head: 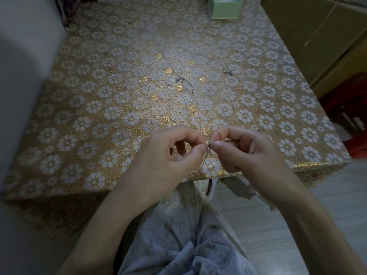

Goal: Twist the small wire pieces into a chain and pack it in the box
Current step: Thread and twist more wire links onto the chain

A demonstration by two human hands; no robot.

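Observation:
My left hand [168, 155] and my right hand [244, 151] meet above the table's near edge. Both pinch one small silver wire piece [209, 146] between thumb and forefinger, and a thin tail of it hangs down between the hands. Two more wire pieces lie on the table: a curved one with small beads [186, 84] at the middle and a longer thin one [216, 62] further back to the right. The pale green box [224, 6] stands at the table's far edge, cut off by the top of the frame.
The table [99, 108] wears a gold cloth with a white flower pattern. A white wall or appliance [23, 56] stands at the left. A brown cabinet [317, 36] is at the right. My lap in patterned trousers [188, 235] sits below the table edge.

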